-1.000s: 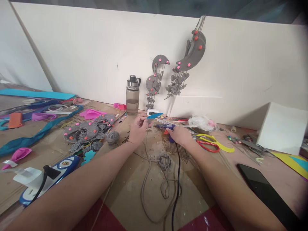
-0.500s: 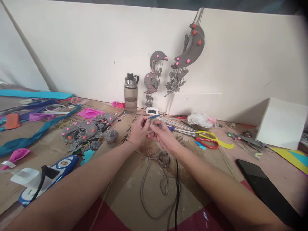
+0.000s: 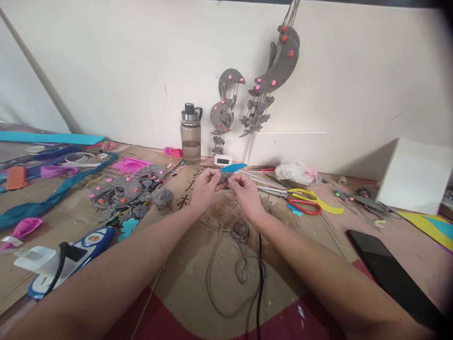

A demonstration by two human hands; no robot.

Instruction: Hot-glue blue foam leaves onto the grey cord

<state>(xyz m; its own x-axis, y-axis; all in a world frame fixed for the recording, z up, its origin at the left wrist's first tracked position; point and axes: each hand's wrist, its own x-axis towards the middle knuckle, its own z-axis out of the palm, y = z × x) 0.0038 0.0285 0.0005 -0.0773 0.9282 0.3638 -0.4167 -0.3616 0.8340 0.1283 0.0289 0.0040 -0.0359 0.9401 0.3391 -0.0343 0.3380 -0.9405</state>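
A curved felt piece, blue (image 3: 234, 167) on one part and grey on another, is held up in front of the small white clock. My left hand (image 3: 205, 189) is closed on its left end, with thumb and fingers pinching the grey part. Against its lower edge, my right hand (image 3: 247, 194) is closed in a pinch; a thin line meets the fingertips, but what they hold is too small to tell. Below both hands, a loose coil of grey yarn (image 3: 240, 231) lies on the cardboard, and a ball of grey yarn (image 3: 163, 200) sits left of my left hand.
Scissors (image 3: 304, 207) with red and yellow handles lie to the right, a phone (image 3: 389, 274) nearer. Grey felt crescents (image 3: 116, 191) and a blue glue gun (image 3: 92, 241) are left. A water bottle (image 3: 191, 137) and a white digital clock (image 3: 222, 160) stand behind my hands.
The felt piece has turned, so its broad blue face now shows where only a thin blue edge did. My right hand has drawn slightly right, fingers in a tighter pinch. The view has tipped down slightly.
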